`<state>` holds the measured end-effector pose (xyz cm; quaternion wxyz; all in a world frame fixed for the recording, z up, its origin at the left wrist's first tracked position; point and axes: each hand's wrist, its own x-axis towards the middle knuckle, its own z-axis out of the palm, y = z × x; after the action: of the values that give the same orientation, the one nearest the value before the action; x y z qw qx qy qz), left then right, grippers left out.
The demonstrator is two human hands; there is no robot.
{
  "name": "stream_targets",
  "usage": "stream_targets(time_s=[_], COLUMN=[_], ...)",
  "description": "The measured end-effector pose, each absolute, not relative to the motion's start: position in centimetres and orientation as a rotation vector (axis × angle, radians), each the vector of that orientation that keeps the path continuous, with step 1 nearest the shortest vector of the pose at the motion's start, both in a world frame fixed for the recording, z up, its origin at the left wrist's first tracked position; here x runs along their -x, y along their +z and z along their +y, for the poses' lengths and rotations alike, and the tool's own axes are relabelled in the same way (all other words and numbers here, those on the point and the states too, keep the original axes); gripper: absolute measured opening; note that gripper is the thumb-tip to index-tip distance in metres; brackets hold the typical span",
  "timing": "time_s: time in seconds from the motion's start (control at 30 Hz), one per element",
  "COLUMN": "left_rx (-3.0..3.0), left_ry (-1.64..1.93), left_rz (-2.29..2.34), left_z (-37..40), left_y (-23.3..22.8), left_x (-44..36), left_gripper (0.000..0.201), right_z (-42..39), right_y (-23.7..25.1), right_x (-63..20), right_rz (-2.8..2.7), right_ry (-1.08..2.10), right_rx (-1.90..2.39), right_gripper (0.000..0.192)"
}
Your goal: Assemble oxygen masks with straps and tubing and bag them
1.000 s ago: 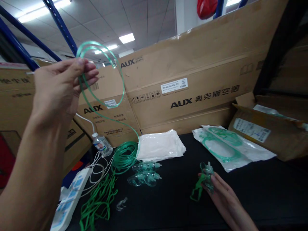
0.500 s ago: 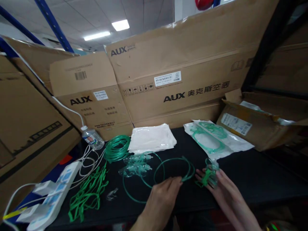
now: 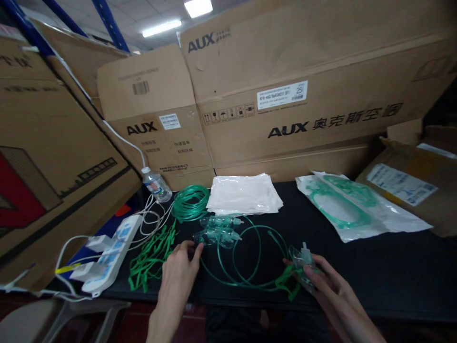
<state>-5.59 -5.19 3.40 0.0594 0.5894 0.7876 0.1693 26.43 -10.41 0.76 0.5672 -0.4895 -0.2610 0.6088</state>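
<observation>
On black tabletop (image 3: 374,267), looped translucent green tubing (image 3: 246,267) beside clear crinkly mask (image 3: 303,264)

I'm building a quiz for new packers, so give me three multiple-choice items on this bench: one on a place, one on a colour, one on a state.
1. Where does the water bottle stand?
A. at the table's back left, beside the coiled tubing
B. on the sealed bags
C. in the right hand

2. What colour are the loose straps by the power strip?
A. white
B. green
C. red

3. What is the right hand doing?
A. resting flat and empty
B. holding a clear mask
C. gripping the power strip

Answers:
1. A: the bottle stands against the cartons, next to the coiled tubing.
2. B: the straps are bright green on the black table.
3. B: its fingers hold the clear mask, while the left hand reaches toward the loose masks.
</observation>
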Motion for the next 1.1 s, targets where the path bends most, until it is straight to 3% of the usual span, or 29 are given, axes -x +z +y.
stream_targets(time_s=[0.1,0.27,0.63,0.8,0.97,1.1], left_rx=[-1.755,-1.604,-1.396,-1.544,-1.631,-1.750], left_ry=[0.387,0.350,0.866,1.209,1.046,1.072], left_rz=[2.353,2.414,2.434,2.078,1.783,1.909], left_z=[-3.5,-2.7,-4.9,-6.7,-7.6,-7.7], left_y=[2.9,2.7,4.1,4.6,3.2,1.2], left_x=[6.6,6.6,6.3,3.9,0.4,-1.0], left_gripper=[0.015,0.019,0.030,0.042,0.036,0.040], right_z=[-10.3,-10.4,-10.7,-10.7,-10.6,-10.3], right_y=[0.4,-0.6,-1.5,-1.8,-1.6,-1.3], right_x=[-26.3,-26.5,-26.9,-26.9,-27.3,-28.2], right_rz=[-0.634,-0.674,-0.764,-0.808,-0.824,-0.825], right_ry=[1.425,1.416,1.442,1.422,1.375,1.320], right_rx=[1.178,1.166,1.182,1.200,1.203,1.215], right_gripper=[0.043,0.044,0.043,0.042,0.040,0.040])
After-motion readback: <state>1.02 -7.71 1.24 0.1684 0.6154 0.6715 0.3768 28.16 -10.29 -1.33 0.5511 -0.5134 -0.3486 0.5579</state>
